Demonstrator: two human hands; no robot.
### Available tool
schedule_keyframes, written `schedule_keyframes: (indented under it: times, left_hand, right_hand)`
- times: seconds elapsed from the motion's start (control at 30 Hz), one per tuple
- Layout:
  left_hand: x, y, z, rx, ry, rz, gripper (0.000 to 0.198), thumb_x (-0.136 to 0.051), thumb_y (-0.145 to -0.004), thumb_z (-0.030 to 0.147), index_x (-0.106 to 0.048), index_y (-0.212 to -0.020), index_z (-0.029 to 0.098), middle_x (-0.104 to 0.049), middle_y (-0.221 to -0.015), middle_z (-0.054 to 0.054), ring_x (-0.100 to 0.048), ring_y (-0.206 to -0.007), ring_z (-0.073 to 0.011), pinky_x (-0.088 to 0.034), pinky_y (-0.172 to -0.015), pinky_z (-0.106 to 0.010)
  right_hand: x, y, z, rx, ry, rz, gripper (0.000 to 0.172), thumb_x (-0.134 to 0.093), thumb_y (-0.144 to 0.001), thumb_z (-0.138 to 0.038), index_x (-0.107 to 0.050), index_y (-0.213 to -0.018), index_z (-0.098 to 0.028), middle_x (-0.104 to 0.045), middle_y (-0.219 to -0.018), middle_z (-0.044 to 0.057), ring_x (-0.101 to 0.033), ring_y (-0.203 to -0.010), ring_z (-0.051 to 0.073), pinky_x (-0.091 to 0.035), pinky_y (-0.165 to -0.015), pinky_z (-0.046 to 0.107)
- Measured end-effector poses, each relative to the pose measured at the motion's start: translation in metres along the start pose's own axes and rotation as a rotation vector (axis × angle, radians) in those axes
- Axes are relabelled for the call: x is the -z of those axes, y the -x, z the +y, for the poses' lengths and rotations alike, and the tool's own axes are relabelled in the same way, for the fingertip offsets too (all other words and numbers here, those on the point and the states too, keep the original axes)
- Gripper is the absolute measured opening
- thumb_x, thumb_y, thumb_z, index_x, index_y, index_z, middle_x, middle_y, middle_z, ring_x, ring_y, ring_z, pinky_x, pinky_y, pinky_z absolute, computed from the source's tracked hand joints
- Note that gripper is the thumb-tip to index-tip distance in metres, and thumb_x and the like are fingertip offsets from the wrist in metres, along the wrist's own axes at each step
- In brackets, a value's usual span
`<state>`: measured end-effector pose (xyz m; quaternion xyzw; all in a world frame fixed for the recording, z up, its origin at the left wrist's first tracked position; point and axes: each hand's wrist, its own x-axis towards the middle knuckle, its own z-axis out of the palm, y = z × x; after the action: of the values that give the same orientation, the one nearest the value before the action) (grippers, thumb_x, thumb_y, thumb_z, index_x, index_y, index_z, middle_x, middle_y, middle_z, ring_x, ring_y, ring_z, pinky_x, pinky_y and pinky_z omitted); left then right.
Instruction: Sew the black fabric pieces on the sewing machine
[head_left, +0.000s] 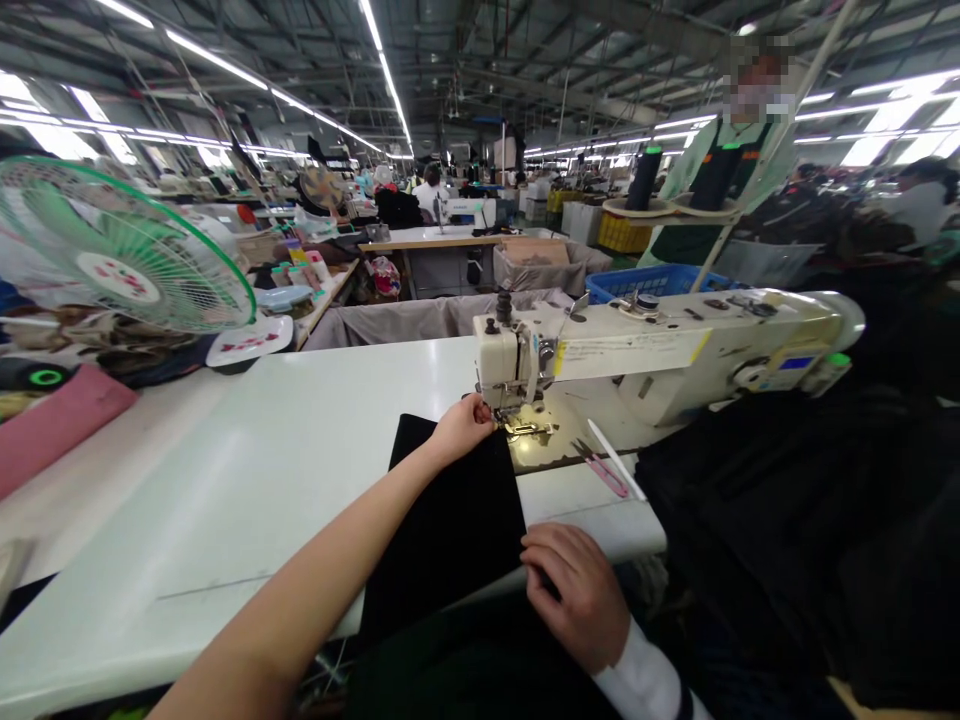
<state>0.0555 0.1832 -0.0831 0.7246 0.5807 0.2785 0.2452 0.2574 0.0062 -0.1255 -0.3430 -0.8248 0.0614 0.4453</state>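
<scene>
A piece of black fabric [457, 520] lies on the white sewing table and hangs over its front edge. Its far right corner reaches the presser foot [517, 425] of the sewing machine [600, 350]. My left hand [461, 432] is over that corner, right beside the needle area, with fingers pinched; what they hold is hidden. My right hand [574, 595] is at the table's front edge, its fingers curled and the tips closed at the right edge of the fabric. Pink-handled thread snips [604, 472] and a white pen-like stick [616, 460] lie right of the needle plate.
Left stands a green fan [124, 250], near pink cloth [60, 430]. A heap of dark fabric [787, 520] fills the right side. Behind the machine are a blue crate [645, 283] and thread cones [643, 180] on a stand. A person [720, 170] stands beyond them.
</scene>
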Motion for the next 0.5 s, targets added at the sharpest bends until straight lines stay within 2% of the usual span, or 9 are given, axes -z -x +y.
schedule_keyframes:
  times: [0.17,0.23,0.3,0.37,0.43,0.5]
  left_hand:
    - [0.005,0.002,0.009,-0.008,-0.093,0.025,0.015,-0.064,-0.074,0.014,-0.051,-0.076,0.019,-0.06,-0.07,0.001,-0.058,-0.066,-0.016,-0.046,-0.064,-0.027]
    - [0.007,0.014,0.019,-0.02,-0.16,0.089,0.011,-0.064,-0.077,0.014,-0.054,-0.079,0.017,-0.063,-0.083,-0.005,-0.06,-0.083,-0.0213,-0.048,-0.076,-0.034]
    - [0.008,0.039,0.032,-0.044,-0.225,0.146,0.008,-0.064,-0.079,0.014,-0.057,-0.083,0.016,-0.063,-0.098,-0.01,-0.056,-0.099,-0.0265,-0.046,-0.088,-0.041]
    - [0.006,0.075,0.044,-0.151,-0.26,0.067,0.004,-0.062,-0.083,0.015,-0.06,-0.084,0.017,-0.063,-0.098,-0.01,-0.057,-0.098,-0.0258,-0.046,-0.089,-0.042]
    - [0.002,0.116,0.05,-0.362,-0.263,-0.144,0.009,-0.057,-0.088,0.015,-0.063,-0.082,0.018,-0.066,-0.091,-0.006,-0.06,-0.088,-0.0213,-0.05,-0.083,-0.036]
    - [-0.002,0.148,0.047,-0.553,-0.294,-0.253,0.015,-0.053,-0.09,0.014,-0.066,-0.096,0.018,-0.069,-0.105,-0.008,-0.063,-0.1,-0.0227,-0.053,-0.089,-0.036]
  right_hand:
    - [0.004,-0.001,0.001,0.027,0.012,-0.047,0.024,-0.048,-0.086,-0.004,-0.06,-0.101,-0.018,-0.069,-0.1,0.008,-0.064,-0.096,0.022,-0.053,-0.086,0.042]
    - [0.007,-0.001,0.001,0.043,0.005,-0.07,0.028,-0.048,-0.084,-0.004,-0.061,-0.103,-0.019,-0.069,-0.102,0.008,-0.064,-0.098,0.023,-0.054,-0.087,0.043]
    - [0.009,-0.002,0.001,0.054,0.001,-0.076,0.03,-0.047,-0.083,-0.004,-0.062,-0.105,-0.019,-0.07,-0.102,0.009,-0.064,-0.099,0.023,-0.054,-0.088,0.044]
    - [0.01,-0.003,0.001,0.056,0.001,-0.072,0.031,-0.048,-0.082,-0.004,-0.062,-0.105,-0.019,-0.07,-0.101,0.009,-0.064,-0.099,0.023,-0.054,-0.089,0.044]
    - [0.011,-0.005,0.001,0.054,-0.002,-0.08,0.03,-0.048,-0.081,-0.003,-0.063,-0.103,-0.018,-0.07,-0.1,0.009,-0.064,-0.097,0.023,-0.054,-0.089,0.044]
    - [0.01,-0.009,0.002,0.046,-0.004,-0.09,0.029,-0.049,-0.081,-0.003,-0.063,-0.101,-0.018,-0.07,-0.099,0.009,-0.064,-0.096,0.023,-0.053,-0.09,0.044]
